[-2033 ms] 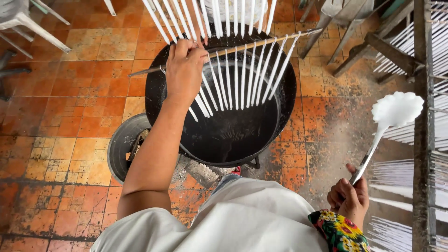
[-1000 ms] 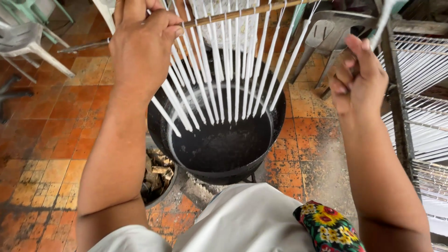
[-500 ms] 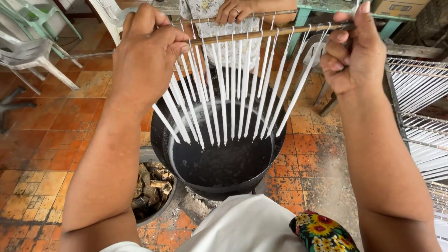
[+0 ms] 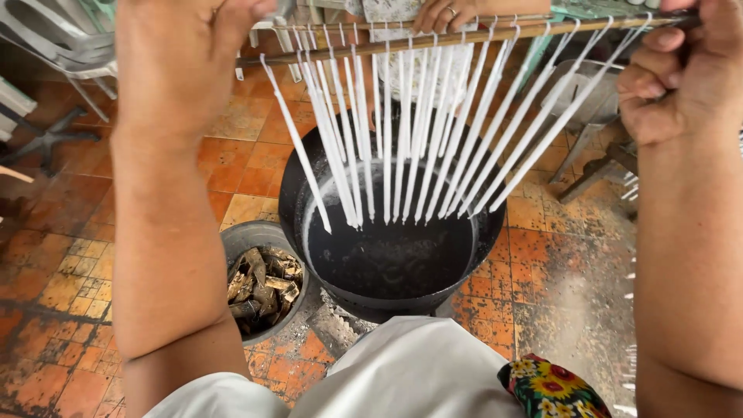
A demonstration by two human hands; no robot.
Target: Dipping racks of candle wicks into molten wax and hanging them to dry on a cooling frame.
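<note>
My left hand point(image 4: 179, 58) grips the left end of a thin wooden rod point(image 4: 464, 35), and my right hand point(image 4: 689, 73) grips its right end. The rod is held level at head height. Several long white candles point(image 4: 402, 131) hang from it by their wicks, fanned out and swinging apart. They dangle above a black pot point(image 4: 391, 248) of dark liquid on the floor. The candle tips are clear of the liquid.
A round bucket point(image 4: 263, 282) of brown husks stands left of the pot. Another person's hand point(image 4: 449, 14) rests on a second rod behind. Orange floor tiles point(image 4: 70, 263) lie all around, with plastic chairs point(image 4: 46, 46) at far left and a metal stool point(image 4: 588, 101) at right.
The rod with candles rose from over the pot to head height. My right hand, which held a white ladle, now grips the rod's right end. The ladle is out of sight.
</note>
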